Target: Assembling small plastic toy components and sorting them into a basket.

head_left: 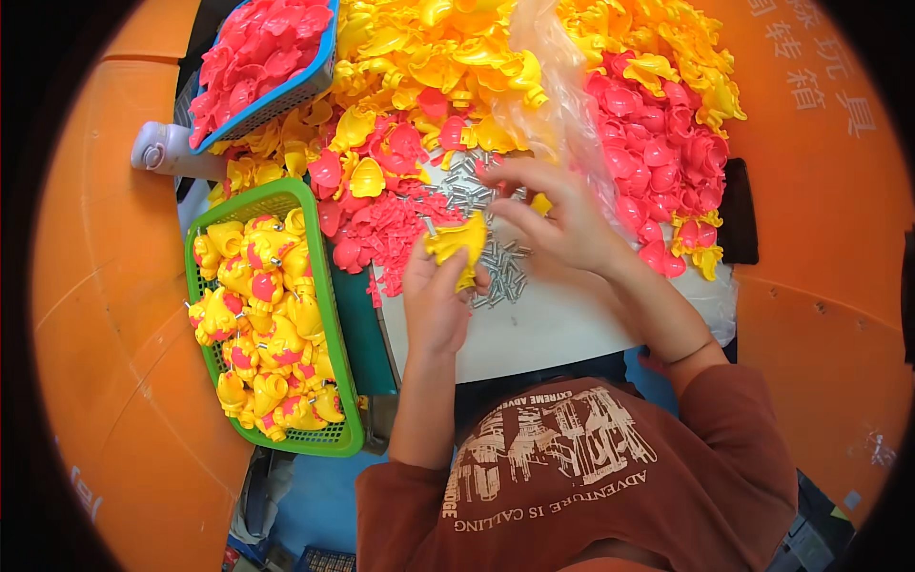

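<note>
My left hand (438, 300) is closed around a yellow plastic shell piece (457, 248), and a small metal pin (429, 227) shows at the piece's upper left edge. To its right, my right hand (562, 214) hovers over the loose metal pins (467, 186) with thumb and forefinger apart. A bit of yellow plastic (541, 204) shows beside its palm; whether the hand touches it I cannot tell. Small pink plastic parts (396, 229) lie heaped left of the pins. More pins (503, 272) are scattered on the white tabletop (553, 324) beneath my hands.
A green basket (334, 381) of yellow-and-pink assembled pieces stands at the left. Behind it are a pale bottle (176, 151) and a blue basket (276, 116) of pink shells. Yellow shells (429, 48) and pink shells (658, 143) pile up at the back, with clear plastic film (553, 86) between.
</note>
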{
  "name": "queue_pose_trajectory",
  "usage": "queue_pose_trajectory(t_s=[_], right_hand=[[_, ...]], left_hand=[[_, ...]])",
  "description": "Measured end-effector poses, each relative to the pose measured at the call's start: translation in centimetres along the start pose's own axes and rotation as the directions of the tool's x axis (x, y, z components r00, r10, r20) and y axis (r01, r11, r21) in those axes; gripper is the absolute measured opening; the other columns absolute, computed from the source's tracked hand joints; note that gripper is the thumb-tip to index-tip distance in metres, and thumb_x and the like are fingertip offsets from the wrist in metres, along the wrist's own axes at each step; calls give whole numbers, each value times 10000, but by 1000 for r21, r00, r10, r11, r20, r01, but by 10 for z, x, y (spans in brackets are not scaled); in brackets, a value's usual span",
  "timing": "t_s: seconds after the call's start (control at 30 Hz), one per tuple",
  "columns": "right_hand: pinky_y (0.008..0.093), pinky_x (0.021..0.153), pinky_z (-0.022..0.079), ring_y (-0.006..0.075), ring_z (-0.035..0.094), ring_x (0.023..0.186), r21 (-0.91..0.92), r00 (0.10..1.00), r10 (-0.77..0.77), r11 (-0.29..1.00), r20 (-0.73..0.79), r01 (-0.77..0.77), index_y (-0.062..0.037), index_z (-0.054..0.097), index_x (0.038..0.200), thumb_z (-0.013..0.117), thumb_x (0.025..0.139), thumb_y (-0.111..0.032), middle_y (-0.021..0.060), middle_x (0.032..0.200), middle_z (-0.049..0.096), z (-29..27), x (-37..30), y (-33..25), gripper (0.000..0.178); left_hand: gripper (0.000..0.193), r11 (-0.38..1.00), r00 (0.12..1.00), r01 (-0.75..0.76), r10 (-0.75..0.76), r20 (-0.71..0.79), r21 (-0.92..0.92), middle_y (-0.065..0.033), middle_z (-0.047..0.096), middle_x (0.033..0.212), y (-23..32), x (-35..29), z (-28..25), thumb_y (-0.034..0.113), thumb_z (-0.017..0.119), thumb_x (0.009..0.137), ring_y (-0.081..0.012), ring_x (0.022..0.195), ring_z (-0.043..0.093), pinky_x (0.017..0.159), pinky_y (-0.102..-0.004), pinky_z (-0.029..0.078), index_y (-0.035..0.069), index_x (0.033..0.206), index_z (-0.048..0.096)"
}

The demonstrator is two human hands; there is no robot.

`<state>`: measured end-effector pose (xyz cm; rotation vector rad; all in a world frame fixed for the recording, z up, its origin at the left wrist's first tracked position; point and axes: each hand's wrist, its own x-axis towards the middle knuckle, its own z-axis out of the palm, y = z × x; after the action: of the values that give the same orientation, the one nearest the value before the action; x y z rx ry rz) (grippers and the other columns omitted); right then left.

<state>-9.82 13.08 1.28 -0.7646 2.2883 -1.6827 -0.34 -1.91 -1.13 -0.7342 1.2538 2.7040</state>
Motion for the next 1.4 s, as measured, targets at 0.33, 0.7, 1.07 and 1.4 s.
queue_pose_trajectory(t_s=[0.33, 0.7, 1.07, 1.4], right_hand=[[342, 726, 473, 244, 570, 830, -804, 973, -216, 562, 82, 193, -32, 603, 831, 650, 719, -71, 75, 891, 597, -4, -17, 39, 128], [346, 675, 454, 241, 556, 813, -880, 972, -224, 446, 68, 164, -55, 627, 841, 667, 719, -126, 86, 831, 561, 25, 13, 45, 147], [208, 543, 402, 68, 509, 608, 781, 803, 540, 377, 251, -498, -41, 571, 846, 550, 890, -127, -1, 708, 549, 10, 8, 28, 99], [231, 698, 463, 100, 561, 811, 410, 990, 65, 905, 128, -113, 14, 558, 1011, 591, 858, -31, 71, 913, 569, 24, -28, -17, 162]], left_hand=[[223, 995, 982, -95, 98, -160, 26, -101, 603, 917, 2, -6, -32, 61, 493, 903, -191, 691, 630, 570, -291, 510, 18, 1121, 477], [208, 994, 980, -104, 110, -165, 45, -108, 604, 910, 0, -9, -30, 55, 486, 906, -201, 660, 630, 553, -307, 514, 17, 1110, 476], [194, 989, 982, -141, 135, -133, -38, -96, 592, 930, 2, -2, -22, 87, 492, 920, -190, 690, 630, 535, -286, 511, 32, 1104, 463], [242, 962, 971, -237, 232, -54, -132, -67, 586, 926, -7, -3, 19, 156, 547, 920, -114, 701, 569, 508, -231, 478, 50, 1117, 454]])
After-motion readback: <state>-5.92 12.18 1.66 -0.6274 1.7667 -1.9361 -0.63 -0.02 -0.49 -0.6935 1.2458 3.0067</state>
